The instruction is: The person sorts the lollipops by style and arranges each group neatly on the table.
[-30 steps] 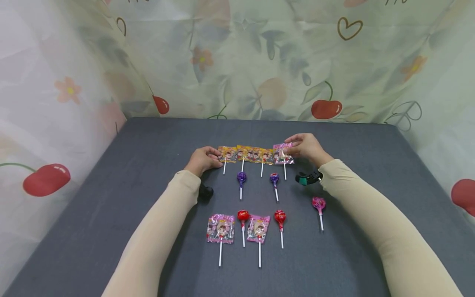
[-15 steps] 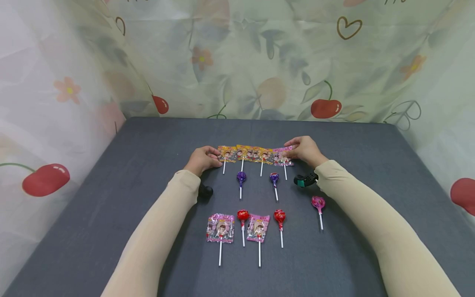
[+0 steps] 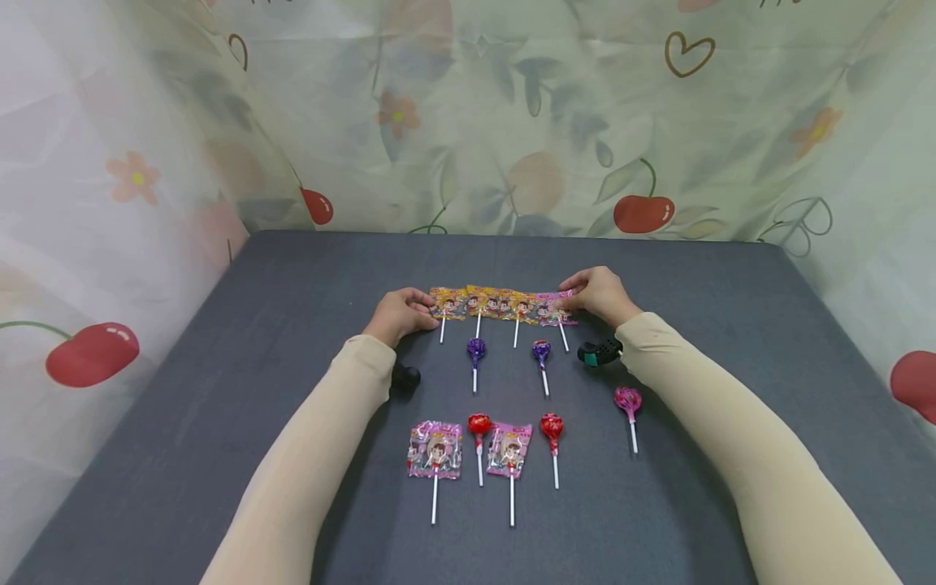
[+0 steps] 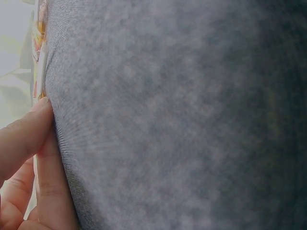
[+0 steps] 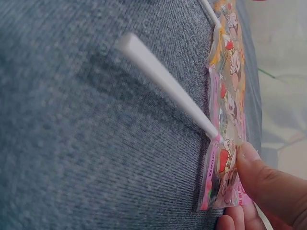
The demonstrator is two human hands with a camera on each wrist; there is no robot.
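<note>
Along the back of the table runs a row of flat lollipops in clear printed wrappers. The leftmost yellow lollipop (image 3: 453, 304) has its left edge between the thumb and fingers of my left hand (image 3: 398, 317); the left wrist view shows only a sliver of that wrapper. Two more yellow lollipops, a middle one (image 3: 480, 302) and a right one (image 3: 523, 309), lie beside it. At the row's right end, my right hand (image 3: 601, 294) pinches a pink-wrapped lollipop (image 5: 225, 158), thumb on top. Its wrapper meets the neighbouring yellow one, and its white stick slants toward the front.
Two purple ball lollipops, left (image 3: 476, 349) and right (image 3: 541, 351), lie in front of the row. Nearer are pink packets (image 3: 435, 449), (image 3: 509, 449) and red ball lollipops (image 3: 478, 425), (image 3: 552, 426). A pink ball lollipop (image 3: 628, 400) lies by the right sleeve.
My right hand has shifted the pink-wrapped lollipop slightly left and toward the front, against the yellow row. Its stick now slants more. My left hand has stayed in place.
</note>
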